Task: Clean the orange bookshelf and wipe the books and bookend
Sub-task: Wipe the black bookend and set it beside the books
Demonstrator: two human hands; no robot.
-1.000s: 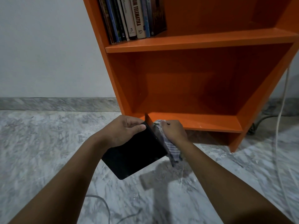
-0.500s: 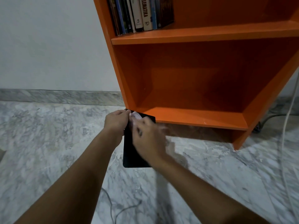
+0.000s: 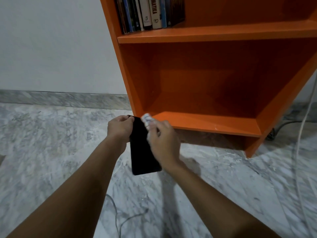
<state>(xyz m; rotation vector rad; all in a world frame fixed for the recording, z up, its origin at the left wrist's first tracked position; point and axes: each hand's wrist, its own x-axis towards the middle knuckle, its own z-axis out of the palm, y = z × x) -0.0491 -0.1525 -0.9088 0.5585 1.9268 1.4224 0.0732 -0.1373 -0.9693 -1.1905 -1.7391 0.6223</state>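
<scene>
Bookend (image 3: 143,152) in both hands, just in front of the bookshelf's (image 3: 205,121) bottom-left corner, above the floor (image 3: 51,152). Hangs upright from a left hand (image 3: 120,128) pinch at the top edge; rubbed by the right hand (image 3: 163,140), curled round a cloth (image 3: 147,119). Could slip from that light pinch under a hard rub and hit the floor. Versus a second ago: upright, not tilted, right hand across the front.

The lower compartment (image 3: 202,83) of the bookshelf (image 3: 133,93) opens toward the near side, walled left and right. Books (image 3: 151,12) block the upper shelf (image 3: 223,34) at left. A white cable (image 3: 304,121) hangs at right.
</scene>
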